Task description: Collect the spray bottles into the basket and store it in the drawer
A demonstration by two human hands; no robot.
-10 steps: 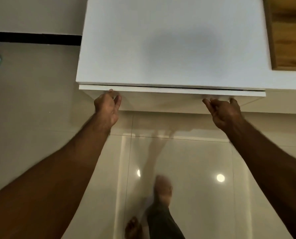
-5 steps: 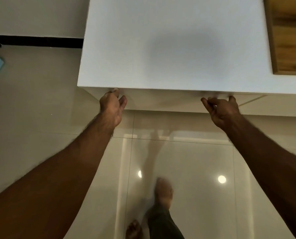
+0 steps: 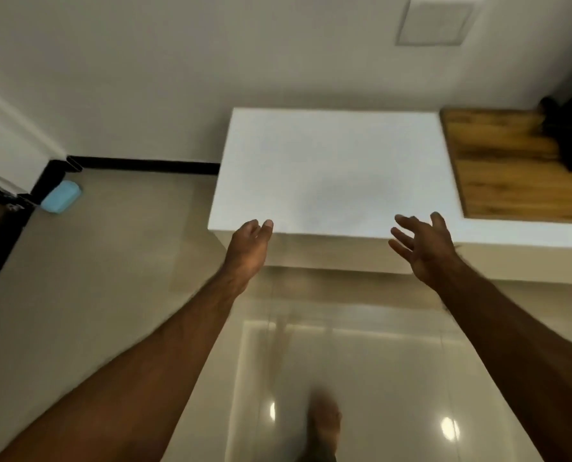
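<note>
A white cabinet (image 3: 331,168) stands against the wall ahead, and its drawer front (image 3: 328,253) sits flush under the top. My left hand (image 3: 249,250) hovers in front of the cabinet's left front corner with loosely spread fingers, holding nothing. In front of the right part of the drawer, my right hand (image 3: 421,246) is raised with fingers fanned apart and empty. Neither hand touches the cabinet. No basket or spray bottle is visible.
A wooden top (image 3: 511,165) adjoins the cabinet on the right, with a dark object (image 3: 568,135) on it. A light blue object (image 3: 61,196) lies on the floor by the black skirting at left. Glossy tiled floor (image 3: 361,378) lies below, with my foot (image 3: 324,425) on it.
The drawer, slightly out a second ago, has gone flush with the cabinet. Both hands have come off its lower edge and opened. The view has tilted up and drawn back.
</note>
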